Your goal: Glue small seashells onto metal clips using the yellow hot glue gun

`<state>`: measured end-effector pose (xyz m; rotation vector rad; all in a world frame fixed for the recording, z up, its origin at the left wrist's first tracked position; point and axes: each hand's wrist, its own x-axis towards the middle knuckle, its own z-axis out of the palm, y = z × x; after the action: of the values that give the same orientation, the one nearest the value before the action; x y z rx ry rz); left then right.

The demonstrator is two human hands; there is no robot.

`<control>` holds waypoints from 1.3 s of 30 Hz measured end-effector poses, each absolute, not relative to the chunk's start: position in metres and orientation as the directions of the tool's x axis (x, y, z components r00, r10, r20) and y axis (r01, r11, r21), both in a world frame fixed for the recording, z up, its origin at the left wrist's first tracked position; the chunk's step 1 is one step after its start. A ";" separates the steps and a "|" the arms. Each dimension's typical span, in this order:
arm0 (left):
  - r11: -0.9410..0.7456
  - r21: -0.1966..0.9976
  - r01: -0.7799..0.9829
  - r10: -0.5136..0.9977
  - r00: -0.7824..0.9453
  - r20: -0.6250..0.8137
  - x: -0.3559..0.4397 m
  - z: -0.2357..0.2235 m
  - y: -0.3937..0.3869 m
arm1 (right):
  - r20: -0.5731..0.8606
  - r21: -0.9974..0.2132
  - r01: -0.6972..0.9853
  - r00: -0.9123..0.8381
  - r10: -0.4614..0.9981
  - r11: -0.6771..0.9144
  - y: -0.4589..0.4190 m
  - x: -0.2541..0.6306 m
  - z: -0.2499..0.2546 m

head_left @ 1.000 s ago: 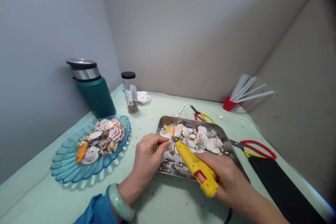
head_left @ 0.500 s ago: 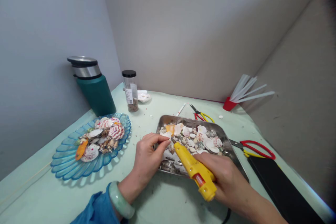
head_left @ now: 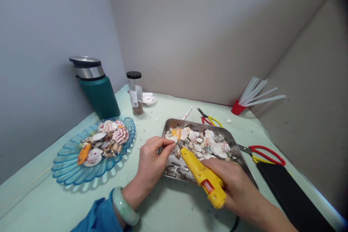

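My right hand (head_left: 233, 185) grips a yellow glue gun (head_left: 202, 177), its nozzle pointing up-left over a steel tray (head_left: 244, 166) of several seashells. My left hand (head_left: 152, 161) is at the tray's left edge, thumb and forefinger pinched on a small piece that I cannot name, right at the nozzle tip. A pale green bangle and a blue sleeve are on the left wrist. Several metal hair clips (head_left: 174, 170) lie in the tray's near-left corner.
A blue glass plate (head_left: 70, 170) of shells sits at the left, a teal flask (head_left: 96, 92) and a clear jar (head_left: 135, 92) behind it. Small snips (head_left: 208, 117), red scissors (head_left: 268, 152), a red cup of glue sticks (head_left: 237, 108) and a black case (head_left: 293, 197) lie to the right.
The glue gun's nozzle has edged left and closer to the left fingertips. The left hand has stayed pinched at the tray's edge.
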<state>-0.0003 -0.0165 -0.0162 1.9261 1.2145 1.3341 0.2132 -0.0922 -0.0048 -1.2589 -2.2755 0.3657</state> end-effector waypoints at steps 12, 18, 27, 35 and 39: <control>-0.462 0.792 0.399 0.883 0.126 0.452 0.001 -0.015 -0.017 | 0.335 -0.453 0.699 -0.442 0.832 0.554 -0.092 0.211 -0.001; -0.459 0.794 0.399 0.884 0.123 0.450 0.001 -0.015 -0.018 | 0.325 -0.453 0.710 -0.431 0.842 0.539 -0.093 0.211 -0.002; -0.404 0.829 0.387 0.913 0.113 0.393 0.001 -0.014 -0.017 | 0.323 -0.455 0.713 -0.425 0.845 0.533 -0.093 0.211 -0.003; -0.308 0.892 0.331 0.950 0.058 0.306 0.002 -0.013 -0.017 | 0.335 -0.431 0.722 -0.429 0.839 0.541 -0.093 0.210 -0.002; -0.270 0.916 0.296 0.962 0.044 0.269 0.002 -0.012 -0.017 | 0.320 -0.426 0.728 -0.434 0.842 0.537 -0.093 0.209 -0.002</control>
<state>0.0025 -0.0167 -0.0120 1.6472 1.2865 1.2508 0.2095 -0.0932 -0.0017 -1.2717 -2.2805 0.3052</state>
